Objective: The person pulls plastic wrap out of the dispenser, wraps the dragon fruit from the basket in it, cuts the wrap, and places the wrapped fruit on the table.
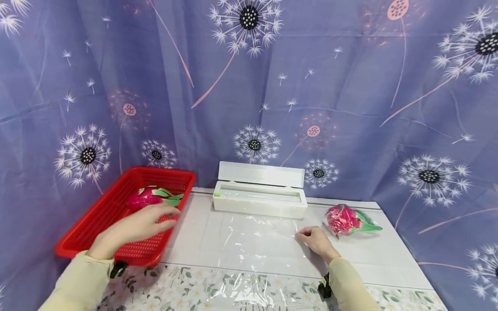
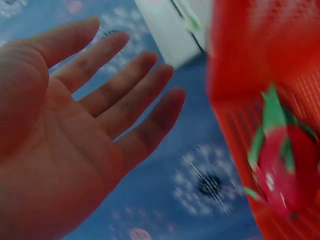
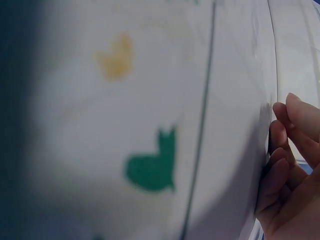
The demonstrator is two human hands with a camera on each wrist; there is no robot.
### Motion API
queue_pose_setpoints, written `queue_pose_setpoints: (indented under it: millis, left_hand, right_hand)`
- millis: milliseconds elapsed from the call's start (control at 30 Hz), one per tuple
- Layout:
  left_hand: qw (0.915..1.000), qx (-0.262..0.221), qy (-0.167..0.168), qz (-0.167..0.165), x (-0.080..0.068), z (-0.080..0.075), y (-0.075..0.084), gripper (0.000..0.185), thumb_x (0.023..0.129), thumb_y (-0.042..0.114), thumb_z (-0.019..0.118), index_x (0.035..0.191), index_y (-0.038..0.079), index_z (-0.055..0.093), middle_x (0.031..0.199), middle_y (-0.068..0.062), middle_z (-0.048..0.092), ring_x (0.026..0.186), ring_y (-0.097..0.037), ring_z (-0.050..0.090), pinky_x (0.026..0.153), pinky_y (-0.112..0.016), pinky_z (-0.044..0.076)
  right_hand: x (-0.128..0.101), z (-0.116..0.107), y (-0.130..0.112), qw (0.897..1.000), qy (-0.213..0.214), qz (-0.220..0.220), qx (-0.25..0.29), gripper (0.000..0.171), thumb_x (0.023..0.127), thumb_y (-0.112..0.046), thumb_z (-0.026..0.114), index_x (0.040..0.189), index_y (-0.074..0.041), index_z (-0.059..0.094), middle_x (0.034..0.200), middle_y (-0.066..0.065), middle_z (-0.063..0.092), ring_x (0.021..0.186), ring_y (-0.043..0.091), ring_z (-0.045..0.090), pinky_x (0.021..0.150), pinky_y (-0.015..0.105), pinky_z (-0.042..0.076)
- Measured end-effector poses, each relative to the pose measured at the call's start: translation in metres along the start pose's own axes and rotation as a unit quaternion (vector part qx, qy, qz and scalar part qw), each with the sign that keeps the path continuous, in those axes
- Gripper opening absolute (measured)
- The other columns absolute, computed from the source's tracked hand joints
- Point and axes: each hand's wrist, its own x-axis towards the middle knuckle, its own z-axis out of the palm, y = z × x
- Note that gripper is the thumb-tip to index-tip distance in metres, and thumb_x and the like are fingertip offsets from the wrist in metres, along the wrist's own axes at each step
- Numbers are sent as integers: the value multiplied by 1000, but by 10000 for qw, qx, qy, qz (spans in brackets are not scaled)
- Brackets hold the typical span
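Fingers of the left hand (image 1: 134, 226) lay straight and slightly spread above the red mesh basket (image 1: 97, 224) at the table's (image 1: 389, 255) left edge, holding nothing, just short of the pink dragon fruit (image 1: 149, 197) lying inside it. The right hand (image 1: 316, 240) rested with curled fingers on the right edge of the clear film sheet (image 1: 256, 242) drawn from the white dispenser box (image 1: 260, 190) at the back edge, though whether they pinched it could not be told. Near the right edge lay a film-wrapped dragon fruit (image 1: 346, 219), glossy and crinkled.
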Motion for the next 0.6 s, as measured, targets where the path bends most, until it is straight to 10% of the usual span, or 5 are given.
queue_pose_setpoints:
  millis: [600]
  left_hand:
    - [9953,583,471,-618,37,-20,-107,41,91,12,68,124,-9,57,121,-29,54,112,-45,51,91,-58,43]
  right_hand:
    - [-2,0,-1,9999,-51,85,109,8,89,-13,70,84,-10,75,84,0,69,77,14,55,74,31,43]
